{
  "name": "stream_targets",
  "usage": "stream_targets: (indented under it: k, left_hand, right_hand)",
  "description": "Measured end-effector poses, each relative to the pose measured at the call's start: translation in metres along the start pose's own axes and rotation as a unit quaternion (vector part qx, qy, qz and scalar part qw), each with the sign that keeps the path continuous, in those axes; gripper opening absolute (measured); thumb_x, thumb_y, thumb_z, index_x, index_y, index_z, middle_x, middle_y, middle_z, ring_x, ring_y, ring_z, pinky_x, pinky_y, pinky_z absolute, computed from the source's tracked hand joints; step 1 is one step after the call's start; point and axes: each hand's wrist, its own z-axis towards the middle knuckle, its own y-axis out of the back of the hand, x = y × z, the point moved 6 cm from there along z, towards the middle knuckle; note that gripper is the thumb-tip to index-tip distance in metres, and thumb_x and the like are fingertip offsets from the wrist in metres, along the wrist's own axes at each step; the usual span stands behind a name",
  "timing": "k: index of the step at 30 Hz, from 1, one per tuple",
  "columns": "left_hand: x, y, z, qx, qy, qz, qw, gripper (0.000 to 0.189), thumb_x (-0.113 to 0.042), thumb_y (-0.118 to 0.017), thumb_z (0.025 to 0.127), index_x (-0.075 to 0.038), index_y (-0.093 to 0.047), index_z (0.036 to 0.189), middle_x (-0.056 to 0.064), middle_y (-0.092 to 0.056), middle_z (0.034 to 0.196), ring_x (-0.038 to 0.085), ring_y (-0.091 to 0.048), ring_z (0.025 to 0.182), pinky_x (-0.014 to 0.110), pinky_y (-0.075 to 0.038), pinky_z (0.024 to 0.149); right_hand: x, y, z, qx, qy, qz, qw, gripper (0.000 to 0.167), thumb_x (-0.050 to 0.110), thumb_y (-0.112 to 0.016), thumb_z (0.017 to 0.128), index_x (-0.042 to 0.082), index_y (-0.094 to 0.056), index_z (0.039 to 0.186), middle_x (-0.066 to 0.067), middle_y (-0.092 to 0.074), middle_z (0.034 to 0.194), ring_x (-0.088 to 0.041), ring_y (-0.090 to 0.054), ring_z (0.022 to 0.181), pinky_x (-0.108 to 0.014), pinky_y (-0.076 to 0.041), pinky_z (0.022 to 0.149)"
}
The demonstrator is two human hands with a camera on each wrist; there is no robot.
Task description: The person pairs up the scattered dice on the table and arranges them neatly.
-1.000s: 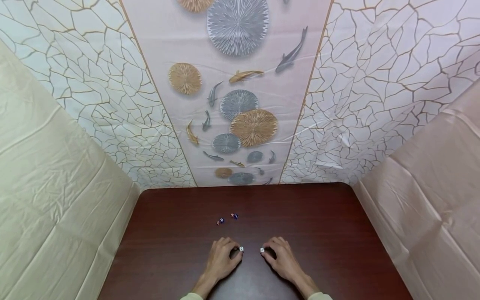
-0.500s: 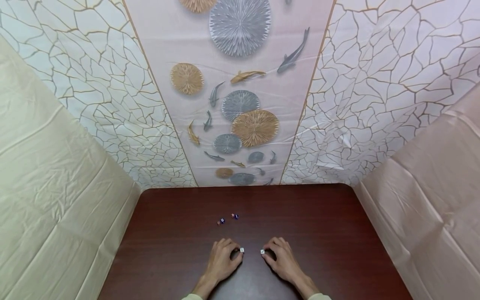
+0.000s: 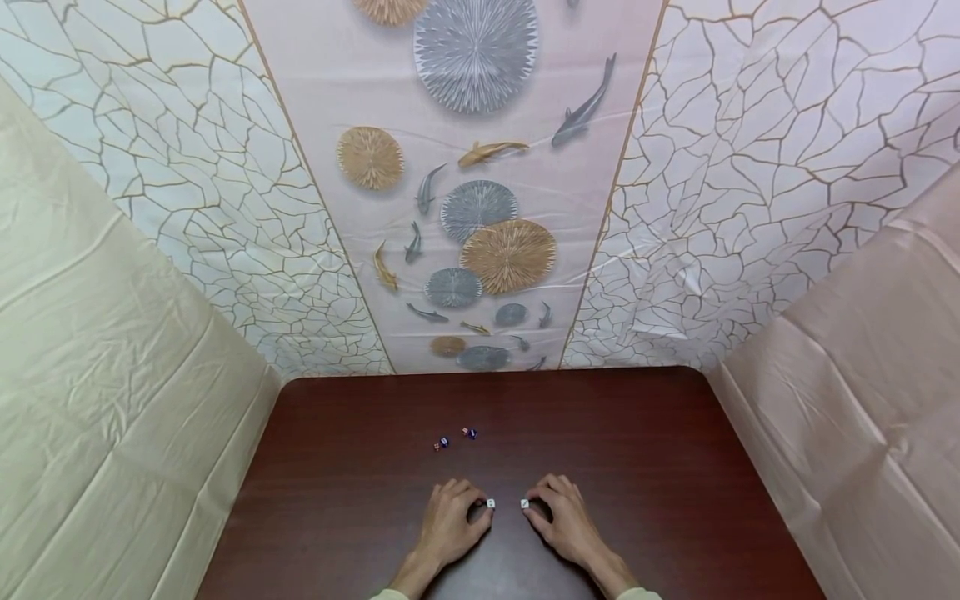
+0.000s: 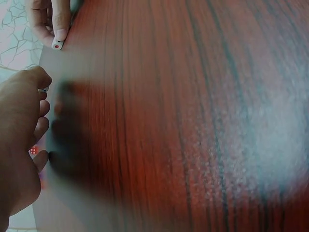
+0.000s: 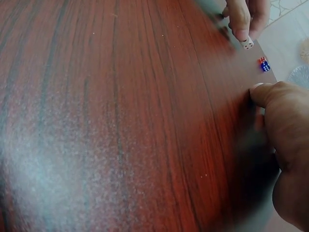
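Note:
In the head view my left hand (image 3: 452, 522) pinches a white die (image 3: 491, 503) between thumb and finger, low over the dark red-brown table. My right hand (image 3: 567, 518) holds a second white die (image 3: 524, 503) the same way, facing the first across a small gap. A red pip shows on the right hand's die (image 4: 57, 46) in the left wrist view. Dark pips mark the left hand's die (image 5: 247, 43) in the right wrist view. Each wrist camera's own hand mostly hides the die it grips.
Beyond the hands lie two small pairs of dice: a blue die (image 3: 444, 442) beside a red one (image 3: 437, 447), and another blue die (image 3: 472, 433) beside a red one (image 3: 465, 431). The table (image 3: 615, 425) is bounded by draped cloth at its back and sides.
My left hand has shifted slightly right with its white die, narrowing the gap between the two dice. The right hand stays nearly still. The dice farther back lie as before.

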Motion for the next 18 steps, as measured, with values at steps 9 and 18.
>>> stream_targets:
  k: [9,18]
  left_hand:
    - [-0.006,-0.004,0.001,-0.009,-0.016,0.005,0.9998,0.021,-0.029,-0.1,0.078,-0.026,-0.083,0.089,-0.014,-0.073,0.084,0.006,-0.063,0.08,0.025,-0.039,0.074]
    - [-0.014,-0.01,0.002,-0.006,-0.023,0.001,0.9997,0.021,-0.029,-0.101,0.078,-0.027,-0.083,0.089,-0.014,-0.074,0.084,0.007,-0.064,0.08,0.027,-0.041,0.076]
  right_hand:
    - [-0.002,-0.001,0.0,-0.004,-0.001,0.005,1.0,0.026,0.009,-0.1,0.08,0.014,-0.083,0.1,0.004,-0.071,0.098,-0.009,-0.061,0.096,-0.037,-0.046,0.085]
    - [-0.003,-0.002,0.0,0.006,-0.011,0.009,0.9999,0.025,0.01,-0.099,0.082,0.015,-0.082,0.1,0.005,-0.071,0.099,-0.008,-0.06,0.096,-0.038,-0.047,0.086]
